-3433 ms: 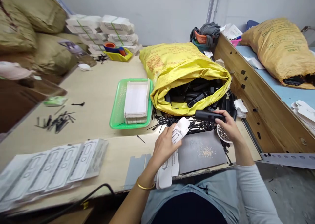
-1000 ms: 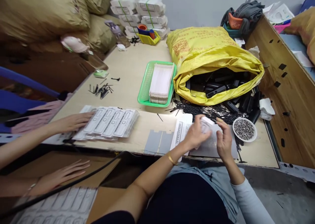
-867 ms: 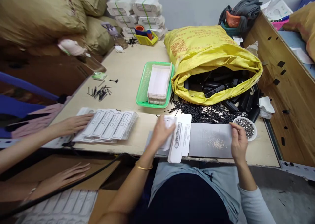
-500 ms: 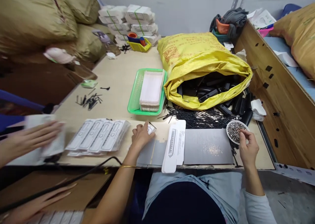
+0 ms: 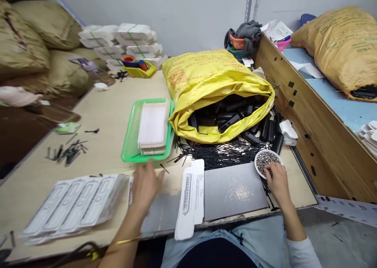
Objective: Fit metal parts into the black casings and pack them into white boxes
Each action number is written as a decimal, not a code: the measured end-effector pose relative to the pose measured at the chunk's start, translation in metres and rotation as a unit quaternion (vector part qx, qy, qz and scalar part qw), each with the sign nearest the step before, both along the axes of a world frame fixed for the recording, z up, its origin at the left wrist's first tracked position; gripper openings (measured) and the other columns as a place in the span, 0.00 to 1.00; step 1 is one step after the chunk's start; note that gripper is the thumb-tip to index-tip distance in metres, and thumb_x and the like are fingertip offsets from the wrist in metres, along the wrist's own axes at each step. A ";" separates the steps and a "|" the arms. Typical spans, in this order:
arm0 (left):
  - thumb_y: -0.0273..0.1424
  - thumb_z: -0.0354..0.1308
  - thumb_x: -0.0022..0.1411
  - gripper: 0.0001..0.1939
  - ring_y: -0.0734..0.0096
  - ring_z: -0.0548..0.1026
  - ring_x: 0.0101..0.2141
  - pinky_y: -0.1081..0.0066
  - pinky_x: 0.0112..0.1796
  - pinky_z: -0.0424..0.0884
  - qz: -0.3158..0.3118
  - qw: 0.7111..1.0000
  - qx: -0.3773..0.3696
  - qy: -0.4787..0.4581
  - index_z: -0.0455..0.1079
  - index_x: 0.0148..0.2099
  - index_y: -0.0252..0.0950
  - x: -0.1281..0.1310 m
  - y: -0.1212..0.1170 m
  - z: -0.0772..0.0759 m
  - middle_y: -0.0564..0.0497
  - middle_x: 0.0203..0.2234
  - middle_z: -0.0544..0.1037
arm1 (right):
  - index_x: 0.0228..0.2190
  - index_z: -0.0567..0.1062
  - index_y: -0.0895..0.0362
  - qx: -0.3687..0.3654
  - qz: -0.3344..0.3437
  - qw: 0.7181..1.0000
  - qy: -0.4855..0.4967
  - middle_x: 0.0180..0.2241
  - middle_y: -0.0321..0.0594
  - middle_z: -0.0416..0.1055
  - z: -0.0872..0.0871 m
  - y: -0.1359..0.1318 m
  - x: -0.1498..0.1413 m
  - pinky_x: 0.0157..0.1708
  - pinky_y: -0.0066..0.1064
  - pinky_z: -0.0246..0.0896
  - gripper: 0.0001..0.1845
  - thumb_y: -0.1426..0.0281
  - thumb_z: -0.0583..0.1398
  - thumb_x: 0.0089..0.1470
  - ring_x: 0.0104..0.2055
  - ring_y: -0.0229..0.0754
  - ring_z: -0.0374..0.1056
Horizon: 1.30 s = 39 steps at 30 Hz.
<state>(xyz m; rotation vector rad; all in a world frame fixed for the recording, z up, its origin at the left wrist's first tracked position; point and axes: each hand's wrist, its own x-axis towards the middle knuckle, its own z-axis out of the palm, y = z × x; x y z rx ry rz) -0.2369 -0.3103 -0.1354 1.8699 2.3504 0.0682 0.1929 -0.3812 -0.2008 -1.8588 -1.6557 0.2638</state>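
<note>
My left hand (image 5: pixel 146 185) is blurred over the table just in front of the green basket (image 5: pixel 127 150). Its thumb stands apart from the fingers, and the edge of a printed card (image 5: pixel 130 190) shows beside it. My right hand (image 5: pixel 277 179) has thumb and fingertips pinched together in a white bowl (image 5: pixel 256 164) of small shiny metal parts (image 5: pixel 266 158); what lies between them is too small to make out. Between my hands lie an unfolded white printed box (image 5: pixel 188 197) and a grey plate (image 5: pixel 232 201) with pale specks on it.
A yellow sack (image 5: pixel 206 69) spills black plastic pieces (image 5: pixel 231 122); thin black rods (image 5: pixel 220 152) lie before it. White card sleeves (image 5: pixel 153 122) fill the basket. Printed packs (image 5: pixel 73 205) lie at left, and a wooden board (image 5: pixel 294 118) borders the right side.
The view has turned right, and the co-worker's hands have left it. My left hand has come to lie over the card, which earlier showed at its right. My right hand stays at the bowl.
</note>
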 end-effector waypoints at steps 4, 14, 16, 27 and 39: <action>0.38 0.45 0.66 0.22 0.57 0.68 0.50 0.62 0.52 0.64 -0.227 0.959 0.051 -0.161 0.61 0.59 0.35 0.124 0.054 0.025 0.41 0.49 0.68 | 0.28 0.70 0.54 -0.017 0.008 1.000 0.011 0.32 0.43 0.70 0.003 0.005 0.002 0.42 0.43 0.58 0.08 0.66 0.55 0.56 0.38 0.49 0.62; 0.26 0.65 0.48 0.28 0.50 0.64 0.52 0.56 0.52 0.59 -0.233 0.938 0.009 -0.257 0.63 0.52 0.32 0.233 0.188 -0.022 0.37 0.49 0.67 | 0.30 0.71 0.56 0.009 -0.098 0.797 0.596 0.30 0.36 0.73 0.034 0.009 -0.018 0.32 0.29 0.64 0.14 0.62 0.67 0.44 0.28 0.34 0.66; 0.28 0.65 0.48 0.28 0.53 0.67 0.50 0.59 0.51 0.61 -0.222 0.937 0.020 -0.271 0.61 0.51 0.32 0.222 0.183 -0.022 0.39 0.47 0.68 | 0.28 0.72 0.56 0.010 -0.091 0.765 0.638 0.30 0.35 0.73 0.039 0.011 -0.024 0.32 0.28 0.65 0.14 0.64 0.69 0.41 0.28 0.33 0.66; 0.33 0.62 0.58 0.13 0.65 0.76 0.41 0.57 0.47 0.70 0.119 0.447 -0.083 -0.883 0.65 0.44 0.35 0.198 0.036 0.014 0.48 0.37 0.75 | 0.32 0.74 0.56 0.072 -0.043 0.881 0.466 0.29 0.36 0.70 0.045 0.010 -0.098 0.36 0.32 0.63 0.07 0.65 0.62 0.52 0.32 0.37 0.66; 0.30 0.59 0.62 0.11 0.66 0.77 0.40 0.54 0.49 0.70 0.170 0.361 -0.080 -0.913 0.63 0.46 0.34 0.193 -0.010 0.017 0.49 0.37 0.76 | 0.32 0.70 0.55 0.164 0.021 0.963 0.213 0.32 0.38 0.69 0.050 0.005 -0.125 0.39 0.34 0.62 0.04 0.71 0.56 0.59 0.37 0.40 0.66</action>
